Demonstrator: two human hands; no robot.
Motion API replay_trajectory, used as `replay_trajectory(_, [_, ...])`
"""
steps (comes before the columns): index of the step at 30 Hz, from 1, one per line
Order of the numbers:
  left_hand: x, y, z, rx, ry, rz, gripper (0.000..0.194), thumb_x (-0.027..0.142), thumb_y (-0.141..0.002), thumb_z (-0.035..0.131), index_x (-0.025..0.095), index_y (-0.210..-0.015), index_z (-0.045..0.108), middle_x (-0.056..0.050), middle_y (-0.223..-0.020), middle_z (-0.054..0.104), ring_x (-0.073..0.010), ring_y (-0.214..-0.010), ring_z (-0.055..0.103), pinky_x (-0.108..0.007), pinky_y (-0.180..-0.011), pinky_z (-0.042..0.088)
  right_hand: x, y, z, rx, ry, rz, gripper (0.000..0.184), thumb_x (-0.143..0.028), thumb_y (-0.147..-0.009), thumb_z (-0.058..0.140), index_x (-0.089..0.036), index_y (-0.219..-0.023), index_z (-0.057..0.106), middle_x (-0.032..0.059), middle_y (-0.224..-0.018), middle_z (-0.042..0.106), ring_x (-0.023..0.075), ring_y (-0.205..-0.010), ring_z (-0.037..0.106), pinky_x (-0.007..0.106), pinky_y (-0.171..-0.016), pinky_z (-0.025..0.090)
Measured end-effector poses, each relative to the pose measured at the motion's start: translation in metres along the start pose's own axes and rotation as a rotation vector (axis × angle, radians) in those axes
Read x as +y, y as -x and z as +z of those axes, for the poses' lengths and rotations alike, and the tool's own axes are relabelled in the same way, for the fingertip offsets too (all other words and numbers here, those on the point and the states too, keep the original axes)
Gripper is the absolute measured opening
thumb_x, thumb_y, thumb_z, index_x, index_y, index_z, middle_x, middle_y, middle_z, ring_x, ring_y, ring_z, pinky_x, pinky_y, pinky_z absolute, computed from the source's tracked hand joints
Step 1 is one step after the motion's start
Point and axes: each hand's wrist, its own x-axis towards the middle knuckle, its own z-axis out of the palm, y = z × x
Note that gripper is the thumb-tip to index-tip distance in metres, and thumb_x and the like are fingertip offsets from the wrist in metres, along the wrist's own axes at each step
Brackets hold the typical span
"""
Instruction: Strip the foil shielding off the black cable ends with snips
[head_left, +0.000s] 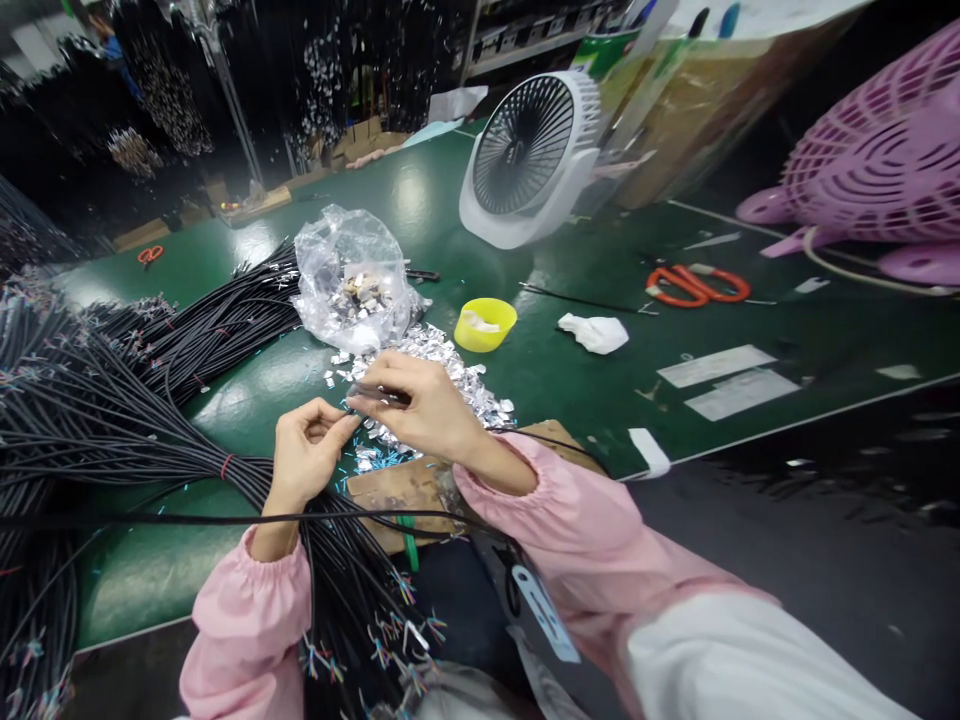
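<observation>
My left hand is closed in a pinch, thumb against forefinger, on what looks like the end of a black cable; the fingers hide most of it. Right beside it, my right hand is wrapped round dark metal tweezers, whose tips meet the left fingertips. Beneath the hands lies a pile of silvery foil scraps with small blue bits of insulation. A single black cable crosses in front of my left wrist. Bundled black cables with stripped coloured wire ends pass under my left forearm.
A clear plastic bag of scraps stands behind the pile. Nearby are a yellow cup, crumpled white tissue, orange-handled scissors and a white fan. A pink fan is at right, a cardboard piece at the table edge.
</observation>
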Motion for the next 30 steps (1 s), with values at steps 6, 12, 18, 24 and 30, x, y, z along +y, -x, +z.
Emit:
replay_trajectory(6, [-0.010, -0.005, 0.007, 0.136, -0.191, 0.084, 0.014, 0.018, -0.061, 0.064, 0.015, -0.053, 0.052, 0.005, -0.049, 0.046, -0.0056, -0.047, 0.039, -0.018, -0.046, 0.027, 0.003, 0.008, 0.003, -0.125, 0.433, -0.129, 0.015, -0.005, -0.071, 0.050, -0.013, -0.071, 0.062, 0.0048, -0.072, 0.058, 0.0109, -0.055, 0.046, 0.024, -0.048, 0.026])
replay_trajectory(12, [-0.008, -0.006, 0.001, -0.066, 0.043, -0.084, 0.033, 0.045, -0.065, 0.065, 0.012, -0.062, 0.060, 0.005, -0.042, 0.042, -0.0055, -0.037, 0.035, -0.019, -0.037, 0.027, 0.005, 0.005, 0.004, -0.033, 0.190, -0.078, 0.014, -0.003, -0.072, 0.049, -0.014, -0.070, 0.057, 0.0024, -0.068, 0.052, 0.0108, -0.058, 0.045, 0.022, -0.052, 0.030])
replay_trajectory(18, [0.001, -0.005, -0.002, -0.129, 0.437, -0.168, 0.047, 0.052, -0.049, 0.078, 0.010, -0.060, 0.061, 0.007, -0.043, 0.039, -0.0001, -0.034, 0.027, -0.014, -0.030, 0.018, 0.007, -0.004, 0.007, 0.065, -0.212, 0.028, 0.032, -0.033, -0.082, 0.058, -0.016, -0.056, 0.049, -0.0031, -0.056, 0.041, 0.0079, -0.051, 0.038, 0.022, -0.049, 0.031])
replay_trajectory(24, [0.002, -0.004, -0.002, -0.105, 0.504, -0.207, 0.045, 0.047, -0.045, 0.082, 0.009, -0.057, 0.061, 0.007, -0.042, 0.040, 0.0016, -0.033, 0.026, -0.012, -0.029, 0.014, 0.004, -0.006, 0.005, 0.038, -0.337, 0.090, 0.039, -0.048, -0.078, 0.060, -0.016, -0.057, 0.052, -0.0029, -0.056, 0.043, 0.0087, -0.053, 0.040, 0.024, -0.051, 0.033])
replay_trajectory(30, [0.001, -0.002, -0.001, -0.074, 0.446, -0.175, 0.046, 0.050, -0.046, 0.080, 0.011, -0.057, 0.059, 0.004, -0.048, 0.049, 0.0018, -0.031, 0.025, -0.014, -0.030, 0.013, 0.004, -0.005, 0.004, 0.026, -0.316, 0.089, 0.037, -0.046, -0.079, 0.059, -0.016, -0.059, 0.054, -0.0029, -0.056, 0.044, 0.0084, -0.052, 0.041, 0.023, -0.050, 0.035])
